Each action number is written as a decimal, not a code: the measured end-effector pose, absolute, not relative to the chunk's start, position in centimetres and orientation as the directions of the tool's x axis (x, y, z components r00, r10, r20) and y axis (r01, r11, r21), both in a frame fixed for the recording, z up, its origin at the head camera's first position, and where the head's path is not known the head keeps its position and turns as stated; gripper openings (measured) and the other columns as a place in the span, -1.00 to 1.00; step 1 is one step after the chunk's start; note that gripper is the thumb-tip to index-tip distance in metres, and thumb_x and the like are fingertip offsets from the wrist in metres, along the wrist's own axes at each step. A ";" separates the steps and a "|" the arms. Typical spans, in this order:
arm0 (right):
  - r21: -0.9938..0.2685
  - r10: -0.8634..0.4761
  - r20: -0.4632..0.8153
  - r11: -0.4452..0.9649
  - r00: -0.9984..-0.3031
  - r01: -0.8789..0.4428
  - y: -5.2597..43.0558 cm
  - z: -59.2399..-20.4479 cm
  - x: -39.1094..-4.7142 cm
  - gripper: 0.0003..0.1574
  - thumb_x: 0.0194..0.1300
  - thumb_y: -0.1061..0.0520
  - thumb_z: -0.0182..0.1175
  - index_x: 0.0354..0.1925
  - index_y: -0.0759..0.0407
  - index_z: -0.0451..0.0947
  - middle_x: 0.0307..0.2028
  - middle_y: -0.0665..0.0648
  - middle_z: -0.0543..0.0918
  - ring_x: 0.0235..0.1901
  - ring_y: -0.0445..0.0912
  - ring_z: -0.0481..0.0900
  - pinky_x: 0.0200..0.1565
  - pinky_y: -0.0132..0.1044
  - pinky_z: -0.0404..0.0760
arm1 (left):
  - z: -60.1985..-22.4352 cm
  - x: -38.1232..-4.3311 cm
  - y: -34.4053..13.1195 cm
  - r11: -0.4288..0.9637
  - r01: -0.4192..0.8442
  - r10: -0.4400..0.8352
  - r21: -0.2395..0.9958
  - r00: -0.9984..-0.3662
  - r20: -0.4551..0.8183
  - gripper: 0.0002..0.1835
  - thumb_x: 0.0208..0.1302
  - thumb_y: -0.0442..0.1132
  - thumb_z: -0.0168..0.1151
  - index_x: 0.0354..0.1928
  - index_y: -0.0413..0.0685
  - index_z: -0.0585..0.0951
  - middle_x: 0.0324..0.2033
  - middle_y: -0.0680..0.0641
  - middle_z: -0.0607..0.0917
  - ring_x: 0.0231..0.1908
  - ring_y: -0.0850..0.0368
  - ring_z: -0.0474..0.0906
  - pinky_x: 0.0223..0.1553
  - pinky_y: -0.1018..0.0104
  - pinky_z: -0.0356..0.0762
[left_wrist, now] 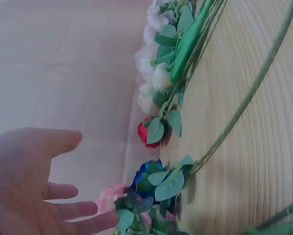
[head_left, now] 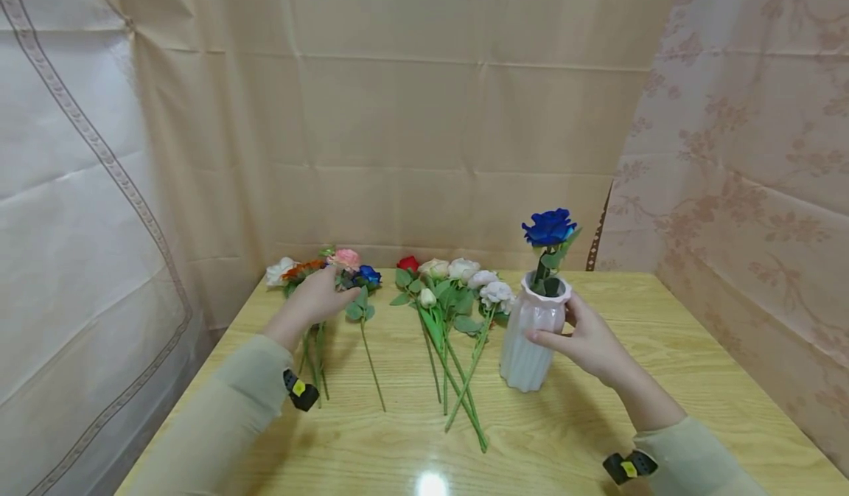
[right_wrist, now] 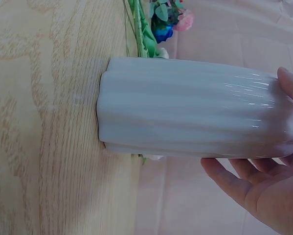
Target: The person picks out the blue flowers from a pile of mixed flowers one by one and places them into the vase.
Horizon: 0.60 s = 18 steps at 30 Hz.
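Observation:
My left hand (head_left: 317, 298) reaches over a bunch of artificial flowers on the left of the table. Its fingers are extended and spread in the left wrist view, near a pink flower (left_wrist: 112, 197) and a blue rose (left_wrist: 145, 175) lying there. Whether the fingertips touch the leaves, I cannot tell. On the right, my right hand (head_left: 592, 343) holds a white ribbed vase (head_left: 527, 348), thumb on the near side and fingers around the far side. The vase stands upright on the table. One blue rose (head_left: 549, 228) with green leaves rises from its mouth.
A white flower (head_left: 280, 271) and an orange flower (head_left: 305, 268) lie left of the pink one. Mid-table lies a second group, with a red rose (head_left: 407, 264), several pale flowers (head_left: 463, 268) and crossed stems pointing toward me. A beige curtain (head_left: 424, 127) hangs behind the wooden table (head_left: 411, 437).

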State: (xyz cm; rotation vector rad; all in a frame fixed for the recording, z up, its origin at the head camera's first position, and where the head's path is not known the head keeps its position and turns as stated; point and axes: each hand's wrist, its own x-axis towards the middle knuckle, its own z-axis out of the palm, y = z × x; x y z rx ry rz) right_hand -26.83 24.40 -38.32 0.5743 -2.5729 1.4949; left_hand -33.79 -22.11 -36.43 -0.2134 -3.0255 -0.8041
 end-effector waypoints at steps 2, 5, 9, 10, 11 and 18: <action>-0.813 -0.265 0.279 0.446 -0.923 -0.374 24.4 -38.3 -26.8 0.09 0.25 0.01 0.50 0.55 0.06 0.12 0.38 0.27 0.38 0.29 0.32 0.40 0.04 0.18 0.63 | -36.4 -33.8 -21.6 0.862 0.128 0.131 0.491 -0.991 0.027 -0.01 0.41 0.33 0.11 0.55 -0.29 0.13 0.41 -0.40 0.34 0.32 -0.38 0.35 0.24 -0.29 0.37; -0.811 -0.266 0.282 0.448 -0.922 -0.377 24.4 -38.3 -26.7 0.10 0.25 0.01 0.49 0.56 0.06 0.11 0.38 0.27 0.37 0.29 0.32 0.40 0.03 0.17 0.63 | -36.5 -33.8 -20.8 0.870 0.125 0.135 0.478 -0.991 0.014 0.00 0.42 0.35 0.10 0.56 -0.28 0.12 0.42 -0.40 0.32 0.35 -0.40 0.31 0.25 -0.32 0.35; -0.809 -0.265 0.284 0.449 -0.921 -0.379 24.4 -38.3 -26.7 0.10 0.25 0.00 0.49 0.57 0.05 0.10 0.40 0.27 0.36 0.31 0.32 0.39 0.03 0.17 0.63 | -37.0 -33.9 -20.2 0.881 0.129 0.155 0.455 -0.988 -0.021 -0.01 0.43 0.31 0.10 0.55 -0.33 0.12 0.43 -0.40 0.31 0.36 -0.40 0.30 0.28 -0.31 0.32; -0.810 -0.265 0.282 0.450 -0.922 -0.377 24.4 -38.3 -26.7 0.11 0.25 0.00 0.49 0.57 0.04 0.10 0.40 0.27 0.35 0.31 0.32 0.39 0.03 0.18 0.63 | -37.2 -33.9 -20.1 0.881 0.126 0.160 0.455 -0.986 -0.036 -0.02 0.43 0.30 0.11 0.55 -0.34 0.12 0.43 -0.40 0.31 0.36 -0.39 0.30 0.28 -0.30 0.32; -0.810 -0.264 0.282 0.450 -0.922 -0.377 24.4 -38.3 -26.7 0.11 0.25 -0.01 0.49 0.57 0.02 0.10 0.40 0.26 0.36 0.31 0.32 0.39 0.03 0.18 0.63 | -37.4 -34.0 -20.0 0.881 0.121 0.163 0.458 -0.985 -0.054 -0.02 0.43 0.29 0.11 0.54 -0.35 0.12 0.43 -0.40 0.31 0.36 -0.39 0.30 0.29 -0.29 0.31; -0.812 -0.275 0.297 0.432 -0.915 -0.393 24.4 -38.3 -26.8 0.09 0.25 0.03 0.49 0.56 -0.01 0.12 0.38 0.26 0.37 0.29 0.31 0.41 0.02 0.16 0.64 | -38.4 -33.6 -19.4 0.892 0.089 0.158 0.443 -0.980 -0.122 -0.11 0.42 0.27 0.15 0.49 -0.31 0.29 0.38 -0.35 0.41 0.33 -0.36 0.35 0.28 -0.27 0.33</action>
